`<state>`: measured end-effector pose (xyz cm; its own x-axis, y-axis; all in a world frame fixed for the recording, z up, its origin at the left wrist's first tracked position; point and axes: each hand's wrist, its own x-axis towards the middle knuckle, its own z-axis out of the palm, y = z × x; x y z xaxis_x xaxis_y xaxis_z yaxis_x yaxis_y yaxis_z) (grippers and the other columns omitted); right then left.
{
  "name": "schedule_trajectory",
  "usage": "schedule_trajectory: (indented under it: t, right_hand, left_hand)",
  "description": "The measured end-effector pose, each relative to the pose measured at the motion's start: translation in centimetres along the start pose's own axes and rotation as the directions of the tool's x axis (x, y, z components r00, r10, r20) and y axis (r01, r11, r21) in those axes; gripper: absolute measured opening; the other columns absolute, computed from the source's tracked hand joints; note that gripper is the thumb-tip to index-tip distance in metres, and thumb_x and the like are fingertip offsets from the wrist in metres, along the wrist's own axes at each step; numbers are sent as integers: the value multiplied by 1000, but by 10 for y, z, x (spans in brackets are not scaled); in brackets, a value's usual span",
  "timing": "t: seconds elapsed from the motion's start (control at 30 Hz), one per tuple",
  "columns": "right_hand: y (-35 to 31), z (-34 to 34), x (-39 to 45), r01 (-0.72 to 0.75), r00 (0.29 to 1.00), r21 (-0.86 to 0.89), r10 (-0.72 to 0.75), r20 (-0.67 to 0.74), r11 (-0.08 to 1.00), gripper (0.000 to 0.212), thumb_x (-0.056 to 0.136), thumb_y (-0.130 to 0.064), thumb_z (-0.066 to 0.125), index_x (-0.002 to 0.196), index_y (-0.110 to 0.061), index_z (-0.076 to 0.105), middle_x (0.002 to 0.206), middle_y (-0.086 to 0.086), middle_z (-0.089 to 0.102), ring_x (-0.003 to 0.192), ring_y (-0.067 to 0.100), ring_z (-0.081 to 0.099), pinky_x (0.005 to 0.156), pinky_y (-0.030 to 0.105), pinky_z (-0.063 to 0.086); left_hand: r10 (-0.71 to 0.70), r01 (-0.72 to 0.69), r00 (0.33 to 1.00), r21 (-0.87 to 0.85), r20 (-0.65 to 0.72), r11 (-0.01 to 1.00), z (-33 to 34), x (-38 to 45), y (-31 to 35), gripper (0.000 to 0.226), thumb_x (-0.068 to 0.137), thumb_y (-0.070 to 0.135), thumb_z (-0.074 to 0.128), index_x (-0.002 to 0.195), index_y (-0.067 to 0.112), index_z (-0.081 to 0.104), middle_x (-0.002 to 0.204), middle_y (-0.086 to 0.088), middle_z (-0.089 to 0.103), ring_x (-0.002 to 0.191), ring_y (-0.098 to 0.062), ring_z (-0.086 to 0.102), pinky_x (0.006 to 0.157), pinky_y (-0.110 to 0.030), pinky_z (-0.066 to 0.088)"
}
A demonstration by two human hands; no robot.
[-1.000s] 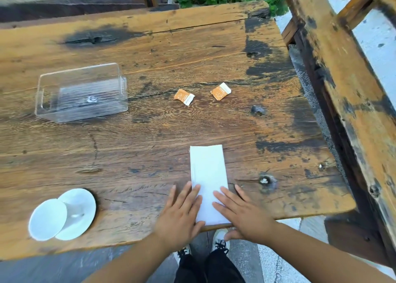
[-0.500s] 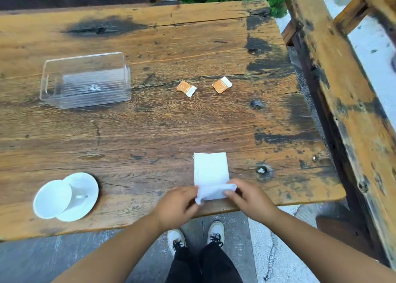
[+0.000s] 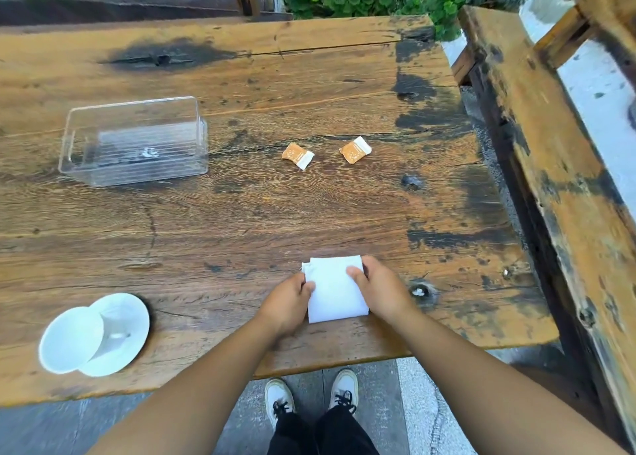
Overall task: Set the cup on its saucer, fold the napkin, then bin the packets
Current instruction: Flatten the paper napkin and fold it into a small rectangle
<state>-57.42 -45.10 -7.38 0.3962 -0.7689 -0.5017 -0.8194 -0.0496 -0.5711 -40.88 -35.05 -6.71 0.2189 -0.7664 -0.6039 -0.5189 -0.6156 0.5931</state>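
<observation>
- Pinching the white napkin [image 3: 335, 291] at its two sides, both hands are seen at 6 o'clock on the wooden table [image 3: 241, 220].
- The grip of the left hand [image 3: 287, 301] is closed on the napkin's left edge, thumb on top and fingers curled beside it.
- The grip of the right hand [image 3: 378, 291] is closed on the right edge, thumb pressed on the upper face near the far corner.
- Half a second ago the near end of the napkin was lifted and only part-way over; now it is laid as a shorter, nearly square fold, flat on the table.
- One second ago both palms were spread flat on a long strip of napkin.
- Both forearms are stretched forward from the near edge, wrists low, knuckles turned outward.
- The cup [image 3: 70, 339] is seen on its saucer [image 3: 125, 330] at 8 o'clock, near the table's front edge.
- The left packet [image 3: 297, 154] and the right packet [image 3: 355, 149], orange and white, lie near each other at 12 o'clock, well apart from the hands.
- A clear plastic bin [image 3: 134, 141] stands at 10 o'clock.
</observation>
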Motion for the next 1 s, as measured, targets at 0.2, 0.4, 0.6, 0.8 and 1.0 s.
schedule_trajectory:
  t: [0.2, 0.4, 0.6, 0.8, 1.0]
  right_hand:
    - [-11, 6, 10, -21, 999, -368, 7, -38, 930, 39, 97, -48, 34, 114, -14, 39, 91, 16, 68, 81, 36, 64, 56, 35, 39]
    - [-5, 9, 4, 85, 995, -476, -103, -12, 876, 43, 98, -49, 28, 122, -14, 37, 90, 17, 70, 79, 36, 66, 55, 37, 39]
    - [-11, 16, 7, 22, 999, -507, -36, -19, 862, 55, 99, -47, 23, 146, -18, 21, 110, 14, 69, 89, 35, 66, 59, 36, 39]
    - [-3, 13, -19, 199, 925, -503, -330, -186, 841, 57, 94, -39, 44, 142, -10, 34, 130, 12, 52, 109, 32, 57, 84, 42, 49]
    - [6, 15, -22, 368, 902, -726, -412, 128, 581, 58, 93, -41, 25, 136, -10, 49, 149, 8, 41, 138, 26, 36, 109, 57, 30]
  left_hand:
    - [-115, 119, 992, 73, -55, 990, 4, 12, 3, 29, 96, 33, 39, 90, 10, 56, 90, -13, 67, 79, -29, 60, 70, -39, 47]
    - [-41, 42, 996, 15, -85, 999, 7, 0, -7, 28, 96, 35, 39, 99, 13, 57, 94, -8, 67, 82, -26, 61, 74, -40, 50]
    - [-51, 60, 991, 68, -124, 996, 8, -1, -9, 25, 96, 35, 40, 102, 18, 57, 91, -6, 68, 77, -23, 60, 66, -35, 48]
    - [-144, 212, 942, 205, -302, 956, 12, -2, -4, 31, 93, 51, 39, 88, 21, 47, 74, -2, 61, 65, -24, 55, 50, -30, 37]
    - [369, -81, 804, 528, -467, 845, 26, -17, -7, 39, 83, 32, 60, 116, 13, 51, 110, -11, 60, 101, -31, 57, 79, -43, 49]
